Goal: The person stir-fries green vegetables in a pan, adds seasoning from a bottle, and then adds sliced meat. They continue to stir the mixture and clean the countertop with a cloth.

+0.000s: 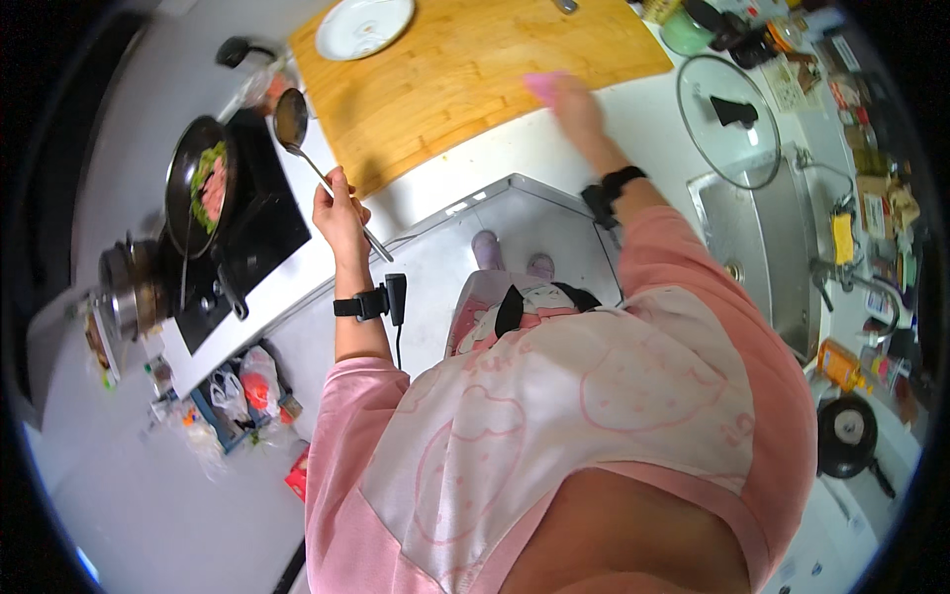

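My left hand [341, 215] grips the handle of a metal ladle [291, 120], its bowl raised near the left edge of a wooden cutting board [445, 89]. A pink cloth [547, 87] is in my right hand [579, 111], over the front right part of the board; both are blurred. Left of the ladle, a dark frying pan [178, 211] stands on the black cooktop [271, 215]. Inside it lie pink sliced meat [214, 194] and chopped green vegetables [199, 178]. Some thin utensil [184, 275] leans out over the pan's near rim.
On the board's far side sits a white plate [364, 28]. A glass lid [731, 148] rests beside the steel sink [757, 245] at right. Pots [130, 289] stand at far left, and a crate [223, 427] with bags is on the floor. Another pan [847, 438] lies far right.
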`<state>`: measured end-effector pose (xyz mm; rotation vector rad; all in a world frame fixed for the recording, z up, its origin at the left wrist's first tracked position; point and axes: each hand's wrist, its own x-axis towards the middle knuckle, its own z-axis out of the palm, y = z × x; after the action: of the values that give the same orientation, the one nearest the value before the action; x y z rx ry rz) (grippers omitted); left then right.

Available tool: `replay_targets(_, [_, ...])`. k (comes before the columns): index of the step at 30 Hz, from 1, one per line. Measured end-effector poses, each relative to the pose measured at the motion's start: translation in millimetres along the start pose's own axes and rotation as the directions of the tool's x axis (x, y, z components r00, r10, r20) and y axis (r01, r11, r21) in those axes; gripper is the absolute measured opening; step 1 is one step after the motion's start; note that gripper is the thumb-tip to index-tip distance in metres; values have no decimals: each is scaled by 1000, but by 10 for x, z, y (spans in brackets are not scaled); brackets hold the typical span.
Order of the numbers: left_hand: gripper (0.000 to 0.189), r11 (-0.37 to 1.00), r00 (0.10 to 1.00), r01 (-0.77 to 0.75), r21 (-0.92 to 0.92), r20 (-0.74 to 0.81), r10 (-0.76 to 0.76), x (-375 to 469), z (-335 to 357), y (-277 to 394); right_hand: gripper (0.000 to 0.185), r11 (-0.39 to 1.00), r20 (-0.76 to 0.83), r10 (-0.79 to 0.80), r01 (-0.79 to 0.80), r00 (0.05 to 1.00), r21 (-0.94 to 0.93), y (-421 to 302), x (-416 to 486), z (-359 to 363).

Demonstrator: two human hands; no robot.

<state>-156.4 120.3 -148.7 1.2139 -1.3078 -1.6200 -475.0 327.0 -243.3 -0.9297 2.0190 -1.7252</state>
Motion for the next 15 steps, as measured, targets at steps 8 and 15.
replay_targets(8, [23,996,996,75,-49,-48,-78,-81,-755,-175,31,584,-39,-193,83,980,-807,51,452,504])
replay_targets(15, [22,978,980,201,-56,10,-201,-4,-1171,-348,32,465,203,-492,453,847,-761,-158,886,2469])
